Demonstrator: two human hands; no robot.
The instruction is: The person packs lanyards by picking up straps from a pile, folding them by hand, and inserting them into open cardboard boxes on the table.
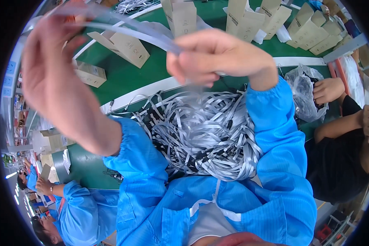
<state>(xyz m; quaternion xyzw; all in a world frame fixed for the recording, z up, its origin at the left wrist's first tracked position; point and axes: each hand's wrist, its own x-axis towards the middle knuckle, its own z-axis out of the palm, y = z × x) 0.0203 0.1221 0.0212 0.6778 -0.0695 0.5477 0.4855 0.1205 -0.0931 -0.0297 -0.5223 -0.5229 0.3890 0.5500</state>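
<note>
Both my hands are raised close to the camera over a green work surface [127,76]. My left hand [53,69] pinches one end of a long grey flat strap [131,30]. The strap runs to the right into my right hand [217,55], whose fingers are closed around it. The strap is blurred. Below my hands, in front of my chest, lies a big tangled heap of the same grey straps [205,135] with black parts mixed in. Both my forearms wear blue sleeves.
Several upright tan cardboard boxes [125,47] stand on the green surface, with more boxes [315,28] at the back right. A clear plastic bag [305,88] lies at the right, held by another person's hand [328,90]. A person in blue sits at lower left [78,209].
</note>
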